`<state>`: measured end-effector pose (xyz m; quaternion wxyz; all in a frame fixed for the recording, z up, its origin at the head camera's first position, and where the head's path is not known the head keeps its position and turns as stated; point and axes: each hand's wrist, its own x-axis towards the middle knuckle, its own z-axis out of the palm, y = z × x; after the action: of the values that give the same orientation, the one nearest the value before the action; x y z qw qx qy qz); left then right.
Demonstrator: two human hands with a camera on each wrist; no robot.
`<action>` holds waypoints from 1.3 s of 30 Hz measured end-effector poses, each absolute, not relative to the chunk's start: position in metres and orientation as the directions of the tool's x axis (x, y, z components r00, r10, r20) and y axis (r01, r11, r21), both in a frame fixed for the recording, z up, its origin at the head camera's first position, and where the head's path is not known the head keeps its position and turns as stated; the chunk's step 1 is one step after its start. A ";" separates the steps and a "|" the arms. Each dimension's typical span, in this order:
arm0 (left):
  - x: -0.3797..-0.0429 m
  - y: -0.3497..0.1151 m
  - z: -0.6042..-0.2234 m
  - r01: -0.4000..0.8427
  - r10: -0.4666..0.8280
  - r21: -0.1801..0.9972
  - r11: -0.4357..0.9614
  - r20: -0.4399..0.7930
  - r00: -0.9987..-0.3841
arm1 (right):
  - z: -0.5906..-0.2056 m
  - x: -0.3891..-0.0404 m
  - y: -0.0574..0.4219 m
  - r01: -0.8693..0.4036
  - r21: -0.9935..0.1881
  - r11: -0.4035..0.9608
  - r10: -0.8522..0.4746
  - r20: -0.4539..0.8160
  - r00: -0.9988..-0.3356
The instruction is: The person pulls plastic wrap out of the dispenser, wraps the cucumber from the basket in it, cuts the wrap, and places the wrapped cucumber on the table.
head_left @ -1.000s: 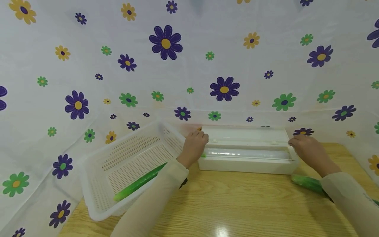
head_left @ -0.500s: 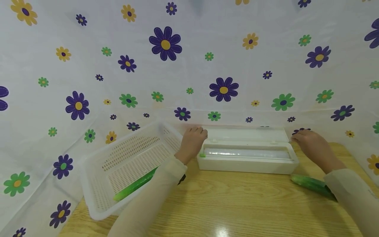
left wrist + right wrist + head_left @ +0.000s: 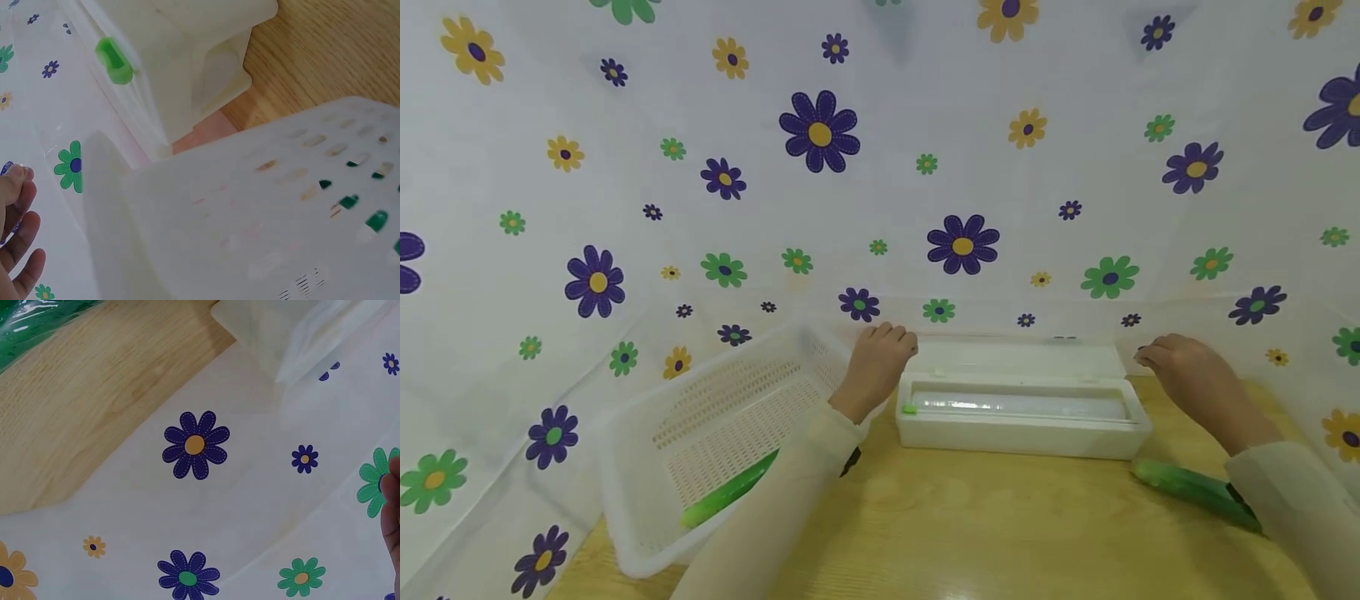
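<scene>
In the head view a white cling film box point(image 3: 1022, 437) stands with its lid point(image 3: 1015, 358) tipped back. The roll of cling film point(image 3: 1015, 406) shows inside, and a green slide cutter point(image 3: 910, 409) sits at the left end of the front edge. My left hand point(image 3: 880, 362) is raised above the box's left end, thumb and fingertip pinched together. Beyond the right end my right hand point(image 3: 1183, 371) is raised in a matching pinch. The clear film between them barely shows, apart from faint glints near the left fingertips point(image 3: 26, 172).
A white perforated basket point(image 3: 625, 467) with a cucumber point(image 3: 730, 492) in it stands left, partly behind the left sleeve. Another cucumber point(image 3: 1195, 492) lies on the wooden table point(image 3: 1000, 525) by the right forearm. A flowered sheet point(image 3: 880, 192) rises behind the table.
Both hands have lifted a little from the ends of the box and moved slightly up and back. The head view has tilted up a little; box, basket and cucumbers stay in place.
</scene>
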<state>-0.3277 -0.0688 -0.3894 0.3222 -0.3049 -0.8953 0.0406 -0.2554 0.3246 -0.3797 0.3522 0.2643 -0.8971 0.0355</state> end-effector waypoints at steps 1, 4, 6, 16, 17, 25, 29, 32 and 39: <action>-0.327 -0.070 -0.389 0.521 0.572 -0.267 0.811 0.547 -0.611 | -0.379 -0.255 0.324 -0.502 0.127 0.855 -0.454 0.651 -0.608; -0.325 -0.072 -0.388 0.524 0.575 -0.266 0.809 0.539 -0.615 | -0.379 -0.253 0.321 -0.500 0.136 0.855 -0.457 0.653 -0.604; -0.325 -0.072 -0.387 0.526 0.579 -0.273 0.806 0.546 -0.605 | -0.377 -0.252 0.320 -0.493 0.143 0.858 -0.455 0.656 -0.603; -0.323 -0.076 -0.380 0.534 0.596 -0.296 0.792 0.565 -0.570 | -0.367 -0.244 0.316 -0.480 0.135 0.867 -0.453 0.614 -0.646; -0.322 -0.077 -0.379 0.537 0.598 -0.297 0.790 0.566 -0.567 | -0.366 -0.244 0.316 -0.476 0.132 0.869 -0.451 0.606 -0.656; -0.315 -0.076 -0.371 0.541 0.606 -0.301 0.785 0.556 -0.569 | -0.359 -0.239 0.317 -0.448 0.125 0.885 -0.432 0.581 -0.690; -0.311 -0.077 -0.367 0.545 0.612 -0.308 0.780 0.559 -0.559 | -0.355 -0.237 0.318 -0.443 0.137 0.886 -0.432 0.590 -0.682; -0.309 -0.078 -0.367 0.551 0.619 -0.314 0.773 0.565 -0.546 | -0.353 -0.235 0.317 -0.444 0.139 0.885 -0.434 0.589 -0.681; -0.304 -0.081 -0.367 0.567 0.617 -0.302 0.767 0.589 -0.521 | -0.350 -0.232 0.316 -0.447 0.151 0.882 -0.445 0.580 -0.682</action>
<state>-0.3043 -0.0815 -0.3668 0.3519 -0.3398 -0.8715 0.0358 -0.2324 0.3157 -0.3496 0.3156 0.2434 -0.9171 0.0017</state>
